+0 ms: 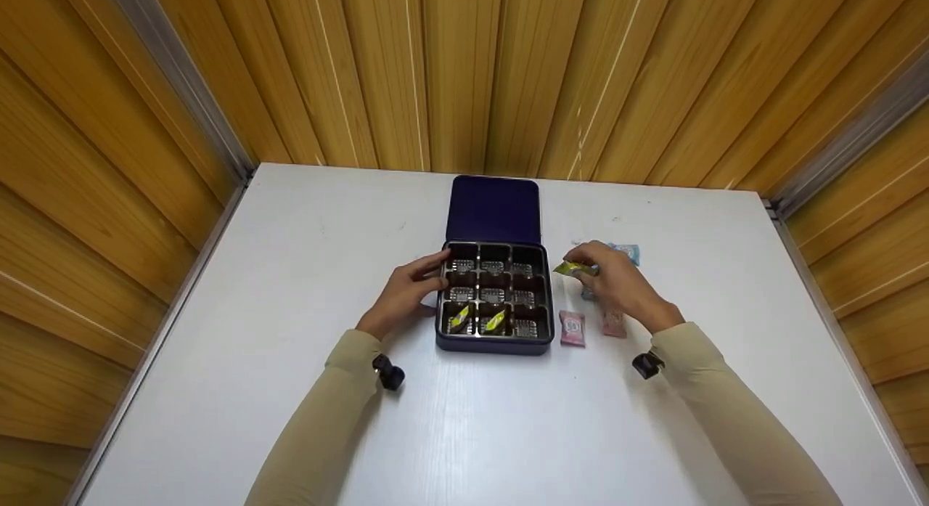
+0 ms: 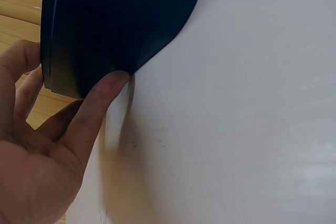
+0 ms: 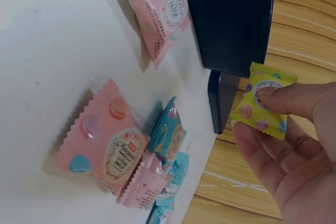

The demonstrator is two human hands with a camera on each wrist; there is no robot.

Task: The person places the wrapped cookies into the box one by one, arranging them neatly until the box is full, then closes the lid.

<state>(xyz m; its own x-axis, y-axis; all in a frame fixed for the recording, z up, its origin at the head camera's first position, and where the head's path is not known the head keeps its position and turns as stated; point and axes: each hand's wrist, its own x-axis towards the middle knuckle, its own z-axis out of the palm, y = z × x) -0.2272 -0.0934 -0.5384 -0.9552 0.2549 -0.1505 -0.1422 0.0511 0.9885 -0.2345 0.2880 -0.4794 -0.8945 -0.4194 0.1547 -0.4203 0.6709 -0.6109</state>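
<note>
Presently, the left hand (image 1: 405, 286), loosely spread, touches the dark-blue box (image 1: 493, 345) while the right hand (image 1: 618, 279) pinches a yellow packet (image 3: 262, 114).

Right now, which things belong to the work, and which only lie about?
In the work:
yellow plastic-wrapped packet, in the right hand
dark-blue rectangular box, touched by left hand
its nine-compartment plastic tray, with two yellow packets

Lying about, apparently:
pink plastic-wrapped packets
blue plastic-wrapped packets

Wood-grain walls (image 1: 457, 78) around a white table (image 1: 464, 433) suggest an enclosed booth
</note>
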